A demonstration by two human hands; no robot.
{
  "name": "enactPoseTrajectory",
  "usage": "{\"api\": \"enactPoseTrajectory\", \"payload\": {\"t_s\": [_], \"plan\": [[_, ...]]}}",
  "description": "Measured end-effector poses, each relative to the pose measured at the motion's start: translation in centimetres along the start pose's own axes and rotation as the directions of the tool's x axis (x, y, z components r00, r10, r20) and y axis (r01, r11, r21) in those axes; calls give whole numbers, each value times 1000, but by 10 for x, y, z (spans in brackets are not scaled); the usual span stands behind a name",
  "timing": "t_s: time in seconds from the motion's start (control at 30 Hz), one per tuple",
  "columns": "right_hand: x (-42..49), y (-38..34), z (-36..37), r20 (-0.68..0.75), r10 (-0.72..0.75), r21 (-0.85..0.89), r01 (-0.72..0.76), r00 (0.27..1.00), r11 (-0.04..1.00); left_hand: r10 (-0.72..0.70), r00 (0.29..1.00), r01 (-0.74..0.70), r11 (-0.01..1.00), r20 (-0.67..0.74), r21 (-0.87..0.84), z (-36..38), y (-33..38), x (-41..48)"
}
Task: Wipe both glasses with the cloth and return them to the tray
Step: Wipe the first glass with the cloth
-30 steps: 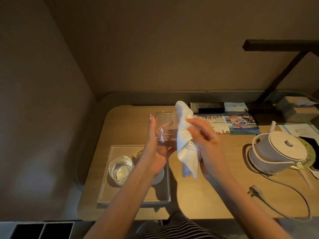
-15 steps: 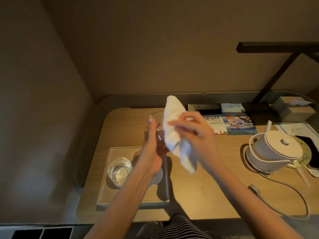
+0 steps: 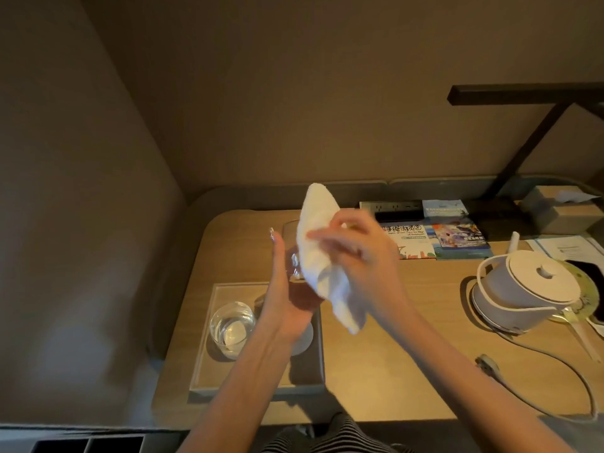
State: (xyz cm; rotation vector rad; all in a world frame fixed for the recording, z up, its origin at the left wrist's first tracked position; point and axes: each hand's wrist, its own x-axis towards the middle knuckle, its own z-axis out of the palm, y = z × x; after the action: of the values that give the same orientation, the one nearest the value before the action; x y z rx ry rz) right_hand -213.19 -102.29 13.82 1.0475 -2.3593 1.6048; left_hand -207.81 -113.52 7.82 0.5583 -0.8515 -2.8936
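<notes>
My left hand holds a clear glass upright above the tray, fingers wrapped around its far side. My right hand grips a white cloth and presses it against the glass's right side, covering most of it. The right hand is blurred. A second clear glass stands on the left part of the pale rectangular tray. A round white coaster lies on the tray under my left wrist.
A white kettle with its cord and plug sits at the right of the wooden desk. Leaflets and a power strip lie at the back. A tissue box is far right. A wall closes the left side.
My right hand has carried the cloth left onto the glass, from beside it to pressed over its side. The left hand keeps its hold on the glass.
</notes>
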Motion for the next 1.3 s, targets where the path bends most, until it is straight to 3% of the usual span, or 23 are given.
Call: {"api": "enactPoseTrajectory", "payload": {"t_s": [0.1,0.27,0.37,0.5,0.63,0.8,0.97,1.1,1.2,1.3], "plan": [[-30,-7,11,137,-68,-9,70,988,998,-71,995,77,994,73,-77,-3,2,-4],[3,-1,1,-31,175,200,-166,984,966,-48,994,58,994,103,-92,-16,0,-2],[-1,-1,-5,-58,196,223,-179,979,958,-74,979,102,984,189,-144,-25,2,0],[-24,-4,-8,-98,162,226,-137,982,965,-122,951,154,984,286,-91,-26,6,-7],[-24,-1,-4,-2,-34,4,34,999,999,-87,962,99,995,259,-33,-26,4,1],[-3,10,-9,-84,31,-11,-32,996,999,-64,977,62,998,203,18,-21,4,6],[-24,10,2,72,-221,-244,232,973,942,-113,979,105,993,171,57,-21,0,8],[5,15,-5,-127,-19,-143,1,992,990,-68,994,41,957,82,288,-22,1,8],[-18,17,4,-52,-164,-284,143,985,948,-50,999,42,959,19,282,-18,4,11],[-34,11,11,19,-210,-284,207,978,936,-43,999,39,969,13,245,-5,9,5]]}}
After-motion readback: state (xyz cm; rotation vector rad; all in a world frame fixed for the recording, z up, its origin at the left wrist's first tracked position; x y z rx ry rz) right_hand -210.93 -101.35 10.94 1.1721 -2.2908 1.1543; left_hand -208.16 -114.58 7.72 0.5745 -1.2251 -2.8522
